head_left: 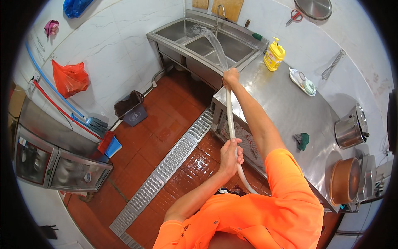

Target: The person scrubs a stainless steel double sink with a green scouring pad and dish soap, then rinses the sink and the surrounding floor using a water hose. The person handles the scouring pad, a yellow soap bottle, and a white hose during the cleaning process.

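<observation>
A pale water hose (229, 108) runs up from beside my body through both hands. My right hand (231, 77) is closed around it close to its outlet, at the corner of the steel counter (277, 108). Lower down, my left hand (230, 157) wraps round the same hose. Water (214, 43) streams from the outlet in an arc and splashes at the left basin of the steel double sink (240, 52). The hose's very end is partly hidden by my right hand and the spray.
On the counter are a yellow pump bottle (274, 54), a white dish (302, 82), a green scouring pad (304, 141) and a steel pot (350, 126). A dark bin (133, 111) stands by the left wall. A metal drain grate (166, 168) crosses the wet red tiles (203, 159).
</observation>
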